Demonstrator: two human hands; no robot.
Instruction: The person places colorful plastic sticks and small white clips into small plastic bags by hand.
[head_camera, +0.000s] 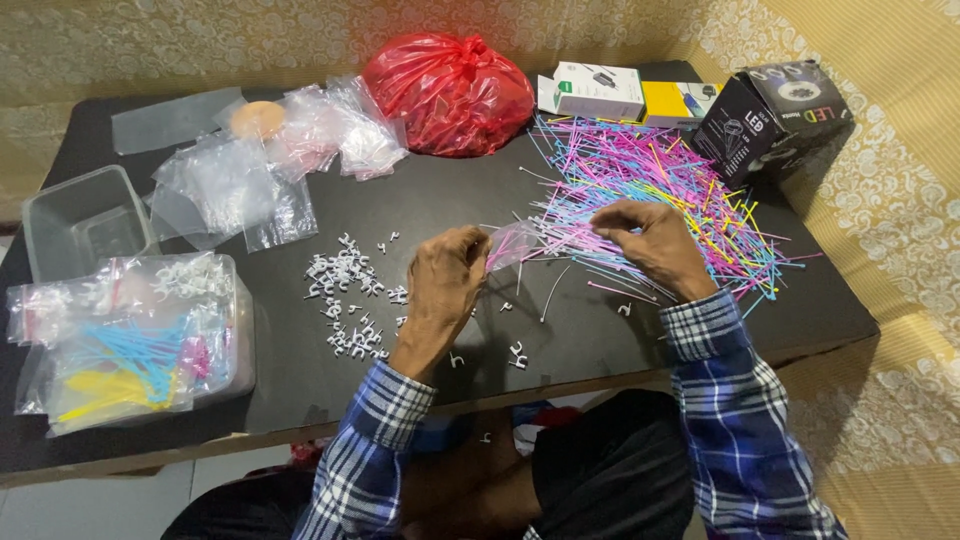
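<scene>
progress: bagging of ties and clips looks partway, by my read; filled bags of blue, yellow and pink ties plus white clips already stacked at the left edge of the table
left to do: big loose pile of ties in pink, blue and yellow spread at the right; scatter of white clips at centre, unbagged; stack of empty bags at upper left looks unused
in hand: small clear bag, held up between both hands just above the table, at the near-left edge of the tie pile; some pink ties seem to sit in it, count unclear
left hand: fingers curled in, pinching the left edge of the bag; thumb hidden behind the knuckles
right hand: fingers bent and closed down at the bag's right edge and the ties under it; cannot tell whether it grips the bag mouth, a tie, or both
bag mouth: cannot tell if open
tub: clear, looks empty, far left, apart from the hands
red bag: tied shut, far side of the table, untouched
boxes: white, yellow and black, at the far right edge beside the ties
stray clips: a few lie on the table edge near the person's wrists
</scene>
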